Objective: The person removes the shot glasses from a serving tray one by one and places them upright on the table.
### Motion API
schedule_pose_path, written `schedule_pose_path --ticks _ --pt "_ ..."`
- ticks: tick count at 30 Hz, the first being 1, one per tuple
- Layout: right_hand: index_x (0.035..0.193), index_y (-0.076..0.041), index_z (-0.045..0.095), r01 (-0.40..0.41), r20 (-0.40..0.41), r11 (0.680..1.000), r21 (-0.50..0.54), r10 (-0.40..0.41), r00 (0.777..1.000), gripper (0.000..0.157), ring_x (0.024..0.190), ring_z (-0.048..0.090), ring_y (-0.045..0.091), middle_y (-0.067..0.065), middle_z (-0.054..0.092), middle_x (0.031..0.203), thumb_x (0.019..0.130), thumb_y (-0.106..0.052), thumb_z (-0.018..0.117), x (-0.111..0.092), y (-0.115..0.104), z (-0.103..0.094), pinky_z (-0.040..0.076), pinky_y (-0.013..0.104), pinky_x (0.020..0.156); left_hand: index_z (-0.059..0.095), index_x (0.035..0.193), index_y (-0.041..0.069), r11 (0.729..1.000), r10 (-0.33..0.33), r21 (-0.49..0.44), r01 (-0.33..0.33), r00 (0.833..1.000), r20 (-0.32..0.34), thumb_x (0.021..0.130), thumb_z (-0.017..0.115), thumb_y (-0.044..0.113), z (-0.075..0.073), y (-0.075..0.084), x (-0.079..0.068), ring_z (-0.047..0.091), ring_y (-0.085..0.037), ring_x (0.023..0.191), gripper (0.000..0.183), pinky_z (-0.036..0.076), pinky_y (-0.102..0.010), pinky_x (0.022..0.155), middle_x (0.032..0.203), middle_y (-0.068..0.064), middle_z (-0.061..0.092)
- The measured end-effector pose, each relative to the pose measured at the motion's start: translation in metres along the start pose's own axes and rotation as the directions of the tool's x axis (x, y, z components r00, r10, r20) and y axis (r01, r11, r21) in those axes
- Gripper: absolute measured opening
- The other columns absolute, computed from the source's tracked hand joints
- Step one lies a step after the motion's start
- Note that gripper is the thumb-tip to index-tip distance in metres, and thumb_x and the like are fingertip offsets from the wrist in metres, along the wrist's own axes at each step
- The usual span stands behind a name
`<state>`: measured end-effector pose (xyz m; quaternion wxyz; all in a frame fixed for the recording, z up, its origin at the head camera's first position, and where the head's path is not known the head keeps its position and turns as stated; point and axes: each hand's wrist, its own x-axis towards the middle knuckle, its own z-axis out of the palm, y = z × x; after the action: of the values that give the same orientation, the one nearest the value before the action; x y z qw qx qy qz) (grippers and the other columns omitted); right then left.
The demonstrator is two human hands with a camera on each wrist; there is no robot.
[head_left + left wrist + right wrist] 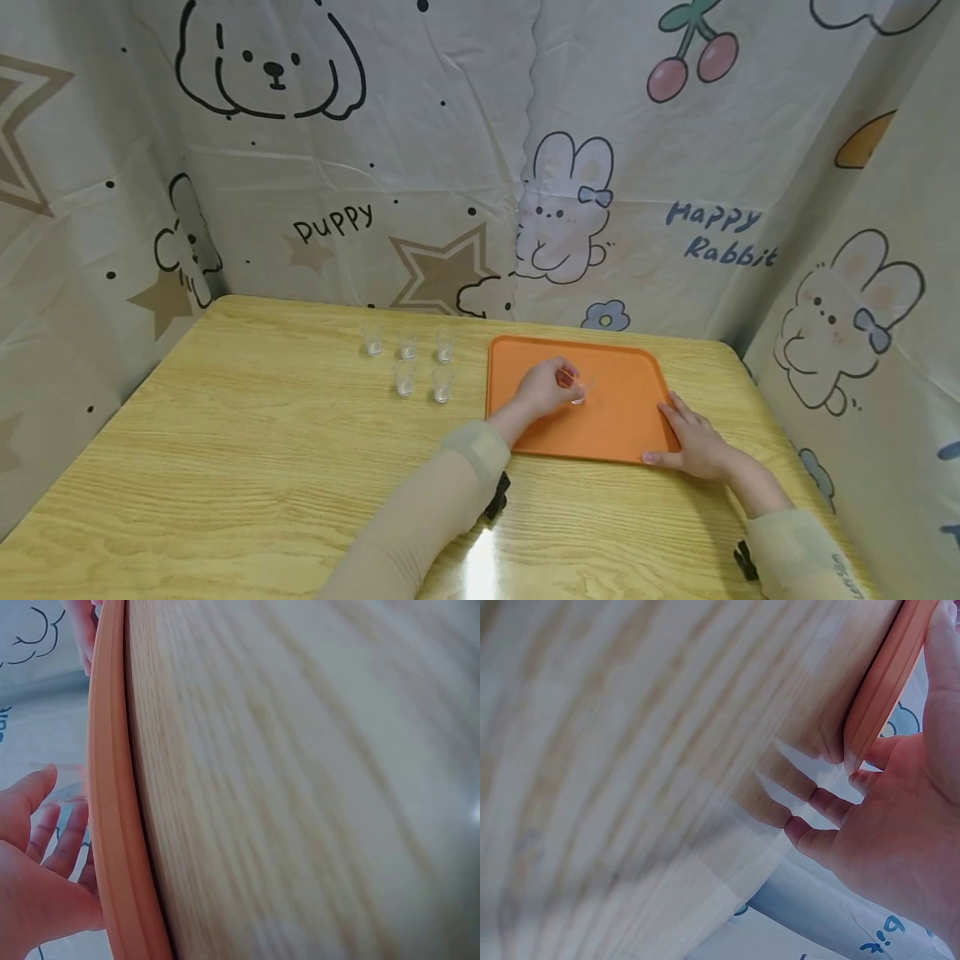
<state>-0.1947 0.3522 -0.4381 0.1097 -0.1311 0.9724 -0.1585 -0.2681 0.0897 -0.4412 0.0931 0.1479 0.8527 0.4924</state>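
Note:
An orange tray (622, 429) lies flat on the wooden table. Over its middle, my left hand (543, 388) holds a small clear cup (577, 398) between thumb and fingers, low at the tray's surface. The left wrist view shows that cup (67, 784) beside the thumb, partly hidden by the tray's rim (116, 795). At the tray's front right corner rests my right hand (697, 437), its fingers spread along the side and its thumb at the front edge. In the right wrist view, several fingertips (801, 829) of this hand touch the table.
Several more clear cups (405, 379) stand upright in two loose rows on the table (285, 442), left of the tray. A printed cloth (450, 167) hangs behind the table and along both sides.

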Motion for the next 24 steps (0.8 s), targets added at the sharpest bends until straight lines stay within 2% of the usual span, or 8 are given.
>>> schedule_pose_path --ticks 13,17,21,24 --pt "0.142 0.013 0.023 0.003 0.001 1.0 -0.001 -0.003 1.0 0.101 0.125 0.02 0.063 0.035 0.009 0.149 0.079 -0.05 0.07 0.0 0.0 -0.001 0.023 0.072 0.096 0.06 0.097 0.013 0.997 0.075 0.012 -0.075 0.997 0.014 0.084 0.073 0.024 -0.006 -0.003 -0.006 0.057 -0.011 0.087 0.021 0.045 -0.02 0.072 0.096 0.0 0.064" --pt "0.142 0.013 0.023 0.004 0.0 1.0 -0.003 -0.004 1.0 0.101 0.125 0.02 0.063 0.035 0.009 0.149 0.079 -0.05 0.07 0.001 0.0 -0.001 0.022 0.072 0.096 0.061 0.099 0.015 0.994 0.094 0.046 -0.094 0.995 0.017 0.085 0.071 0.027 -0.013 -0.001 -0.01 0.054 -0.01 0.084 0.021 0.044 -0.021 0.07 0.095 0.005 0.063" --pt "0.142 0.013 0.023 0.006 -0.001 1.0 0.0 -0.006 1.0 0.101 0.125 0.02 0.063 0.035 0.01 0.149 0.079 -0.05 0.07 0.001 0.0 -0.001 0.022 0.073 0.096 0.06 0.099 0.016 0.99 0.117 0.083 -0.118 0.993 0.011 0.085 0.071 0.03 -0.024 0.002 -0.015 0.054 -0.015 0.088 0.022 0.042 -0.022 0.074 0.092 0.007 0.062" --pt "0.142 0.013 0.023 0.009 -0.001 1.0 -0.004 -0.009 1.0 0.101 0.125 0.02 0.063 0.035 0.01 0.149 0.079 -0.05 0.07 0.001 0.001 0.0 0.023 0.072 0.096 0.06 0.097 0.016 0.987 0.141 0.075 -0.141 0.99 0.0 0.084 0.072 0.03 -0.033 0.004 -0.019 0.056 -0.02 0.092 0.022 0.043 -0.023 0.076 0.09 0.007 0.062"
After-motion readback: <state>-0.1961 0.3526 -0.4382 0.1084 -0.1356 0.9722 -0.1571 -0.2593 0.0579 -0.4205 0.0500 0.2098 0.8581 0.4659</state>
